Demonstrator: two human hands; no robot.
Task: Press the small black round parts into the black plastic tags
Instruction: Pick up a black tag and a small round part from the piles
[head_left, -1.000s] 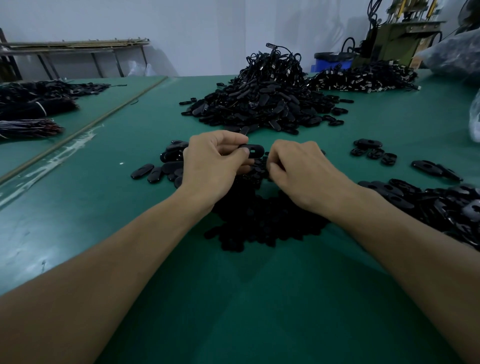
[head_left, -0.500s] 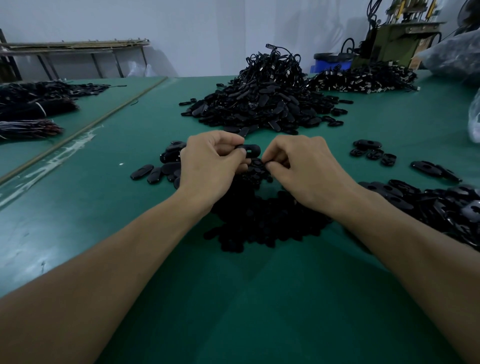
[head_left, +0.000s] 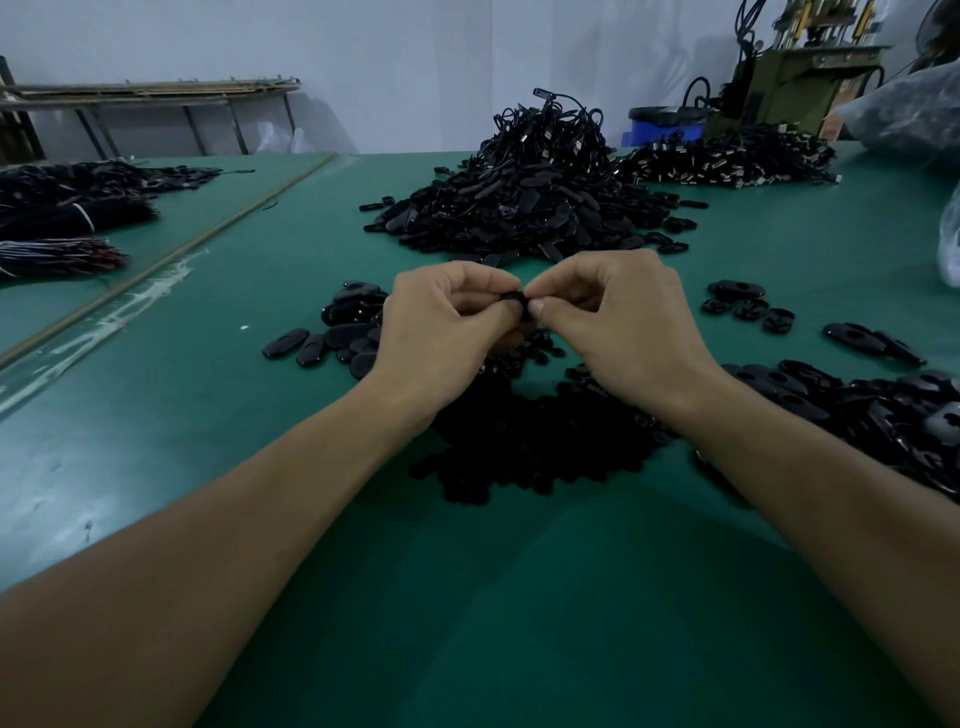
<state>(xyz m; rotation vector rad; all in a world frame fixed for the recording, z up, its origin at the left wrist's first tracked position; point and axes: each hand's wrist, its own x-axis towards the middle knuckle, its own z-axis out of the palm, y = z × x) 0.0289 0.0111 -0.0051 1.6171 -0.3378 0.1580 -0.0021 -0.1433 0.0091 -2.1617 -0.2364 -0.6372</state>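
Note:
My left hand (head_left: 441, 327) pinches a black plastic tag (head_left: 511, 297) between thumb and fingers, a little above the green table (head_left: 208, 415). My right hand (head_left: 618, 317) meets it from the right, thumb and forefinger pinched at the tag's end; whether a small round part sits under those fingertips is hidden. Below both hands lies a dark heap of small black round parts (head_left: 545, 441). Loose oval tags (head_left: 332, 338) lie to the left of my left hand, and more tags (head_left: 883, 415) are spread under my right forearm.
A tall pile of black tags and cords (head_left: 535, 197) stands behind the hands, with another pile (head_left: 727, 161) at the back right. Cord bundles (head_left: 62, 223) lie far left past a table seam. A machine (head_left: 800, 88) and a blue bin (head_left: 660, 124) stand at the rear right.
Both hands have lifted slightly from the heap and come together. My right hand rose from the small parts and now pinches at the end of the tag that my left hand holds.

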